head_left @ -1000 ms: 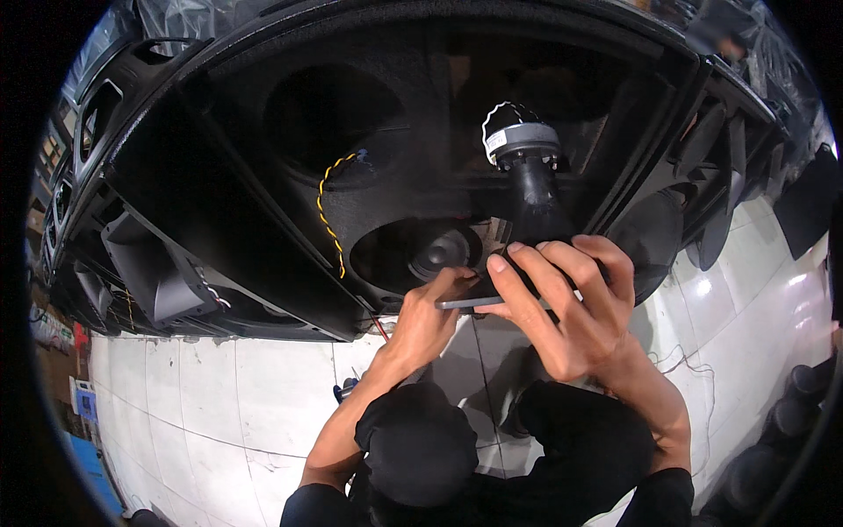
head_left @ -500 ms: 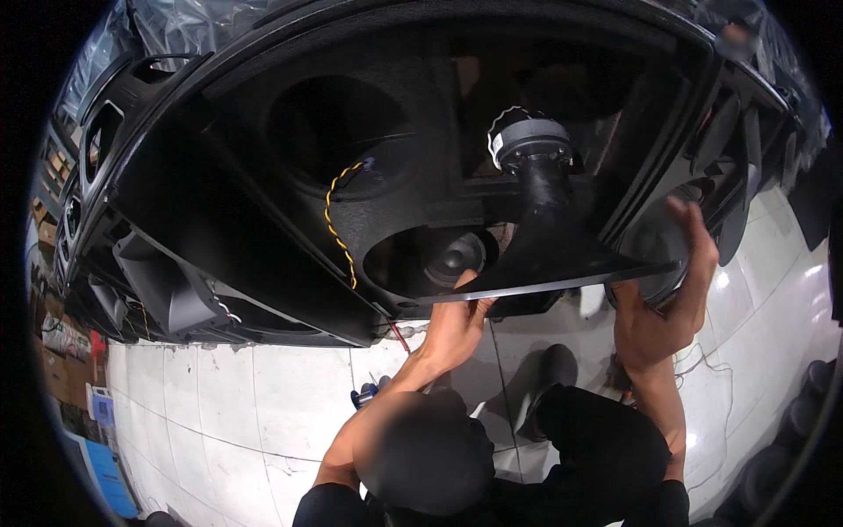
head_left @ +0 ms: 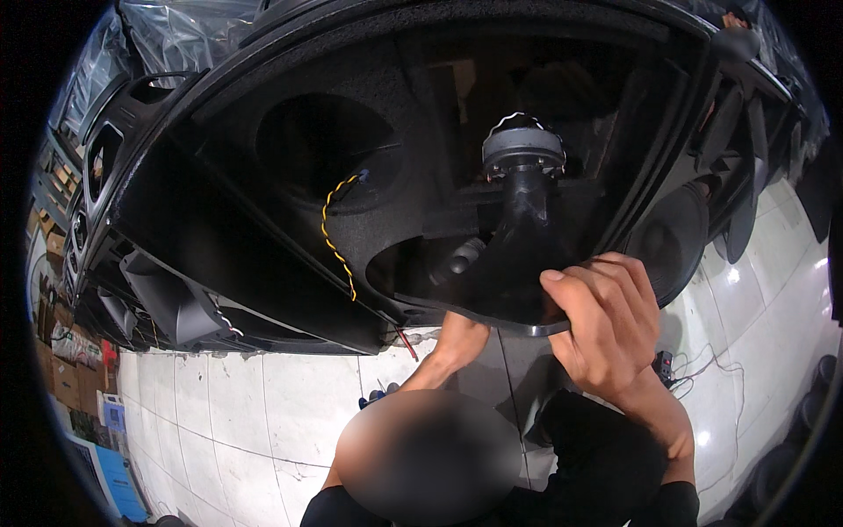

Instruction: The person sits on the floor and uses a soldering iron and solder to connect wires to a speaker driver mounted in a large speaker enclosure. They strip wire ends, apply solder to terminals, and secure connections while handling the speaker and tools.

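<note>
A black speaker horn (head_left: pixel 505 277) with a round grey driver (head_left: pixel 524 151) at its far end reaches into a large black speaker cabinet (head_left: pixel 255 220). My right hand (head_left: pixel 610 321) is closed around the right part of the horn's wide mouth, with thumb and fingers bent over its rim. At the near edge of that rim, my left hand (head_left: pixel 461 338) holds the horn from below; its fingers are mostly hidden behind it. White wire loops over the driver. Left of the horn, a twisted yellow and black wire (head_left: pixel 329 233) hangs from the cabinet's inside.
A round speaker cone (head_left: pixel 667 237) stands right of my right hand. More black cabinets (head_left: pixel 171 294) line the left. White floor tiles (head_left: pixel 228 395) lie below, with a solder spool (head_left: pixel 373 395), a red-handled tool (head_left: pixel 407 344) and a power strip with cords (head_left: pixel 665 367). Boxes stand at the far left.
The horn's mouth has tilted and swung nearer to me. My right hand has moved left and closed over its rim. My left hand has gone further under the edge.
</note>
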Tool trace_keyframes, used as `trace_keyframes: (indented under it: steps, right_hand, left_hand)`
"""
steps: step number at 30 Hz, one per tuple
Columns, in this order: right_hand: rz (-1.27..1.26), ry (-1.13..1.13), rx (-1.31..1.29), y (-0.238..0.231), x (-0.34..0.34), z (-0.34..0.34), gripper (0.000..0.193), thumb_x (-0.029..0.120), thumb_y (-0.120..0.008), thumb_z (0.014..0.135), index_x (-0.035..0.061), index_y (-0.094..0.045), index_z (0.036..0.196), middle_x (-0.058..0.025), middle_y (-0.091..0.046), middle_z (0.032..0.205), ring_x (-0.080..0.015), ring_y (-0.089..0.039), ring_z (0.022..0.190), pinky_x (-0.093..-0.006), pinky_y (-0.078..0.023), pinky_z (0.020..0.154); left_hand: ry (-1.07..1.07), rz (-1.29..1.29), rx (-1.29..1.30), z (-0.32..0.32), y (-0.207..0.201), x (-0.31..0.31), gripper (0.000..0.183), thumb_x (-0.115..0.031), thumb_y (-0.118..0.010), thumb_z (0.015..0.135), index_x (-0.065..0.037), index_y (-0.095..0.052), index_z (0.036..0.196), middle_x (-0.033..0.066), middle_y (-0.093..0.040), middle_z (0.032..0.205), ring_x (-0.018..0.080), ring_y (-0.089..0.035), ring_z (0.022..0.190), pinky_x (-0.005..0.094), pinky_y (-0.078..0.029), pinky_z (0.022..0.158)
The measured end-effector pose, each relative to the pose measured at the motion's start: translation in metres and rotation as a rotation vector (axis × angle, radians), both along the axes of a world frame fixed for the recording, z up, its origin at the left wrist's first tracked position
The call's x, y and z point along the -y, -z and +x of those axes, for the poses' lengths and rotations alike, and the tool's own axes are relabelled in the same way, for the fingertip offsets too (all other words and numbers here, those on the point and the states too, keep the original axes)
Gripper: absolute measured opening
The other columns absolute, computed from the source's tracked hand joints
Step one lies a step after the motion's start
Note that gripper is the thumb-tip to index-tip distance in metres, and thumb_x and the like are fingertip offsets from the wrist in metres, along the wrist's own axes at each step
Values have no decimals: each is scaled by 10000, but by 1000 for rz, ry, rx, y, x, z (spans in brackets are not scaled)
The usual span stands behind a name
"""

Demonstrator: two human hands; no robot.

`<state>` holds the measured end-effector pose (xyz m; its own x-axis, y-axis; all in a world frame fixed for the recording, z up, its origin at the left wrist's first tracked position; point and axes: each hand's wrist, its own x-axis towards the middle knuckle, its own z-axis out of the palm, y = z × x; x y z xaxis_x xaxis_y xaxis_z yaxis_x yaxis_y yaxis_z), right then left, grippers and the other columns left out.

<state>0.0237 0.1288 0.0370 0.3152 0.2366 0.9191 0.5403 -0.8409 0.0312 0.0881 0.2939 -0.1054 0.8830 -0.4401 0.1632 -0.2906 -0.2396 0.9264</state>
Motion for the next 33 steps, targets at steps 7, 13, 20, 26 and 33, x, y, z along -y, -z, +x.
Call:
trace_keyframes:
  steps: [7, 13, 20, 26, 33]
  right_hand:
    - [-26, -44, -50, -3, -5, -3, 282, -70, -702, 694, -12, -697, 970, -121, -650, 848, -259, -657, 762, -382, -549, 695]
    - [-29, -38, -17, 3, -4, 0, 267, -47, -717, 682, -12, -697, 947, -126, -657, 858, -259, -653, 762, -375, -544, 689]
    - [302, 18, -100, -13, 25, 8, 359, 100, -797, 783, -5, -631, 1083, -125, -708, 940, -220, -671, 797, -314, -540, 725]
    - [854, 71, -331, 0, 55, 41, 308, 154, -742, 883, -27, -581, 1073, -138, -696, 965, -154, -653, 836, -245, -491, 709]
    - [811, 454, -560, -13, 40, 10, 316, 238, -734, 893, -76, -699, 916, -158, -686, 710, -140, -626, 625, -264, -478, 614]
  left_hand:
    - [62, 91, -89, 5, -7, 0, 374, 22, -567, 898, 48, -547, 1270, 192, -604, 1274, 286, -567, 1183, 349, -426, 1019]
    - [73, 21, -166, 3, -5, 0, 376, 34, -578, 887, 53, -551, 1261, 187, -603, 1270, 271, -557, 1192, 328, -424, 1011]
    - [-177, -278, 16, -8, -24, 5, 207, -52, -678, 912, 63, -636, 1078, 121, -717, 958, 153, -656, 869, 301, -514, 800]
    - [-262, -544, 175, -5, -73, -2, 282, -58, -654, 940, 75, -544, 1163, 105, -675, 1009, 98, -633, 818, 234, -520, 731]
    - [-379, -345, 148, 3, -95, -16, 320, -103, -619, 971, 78, -550, 1226, 91, -656, 927, 115, -626, 766, 263, -536, 718]
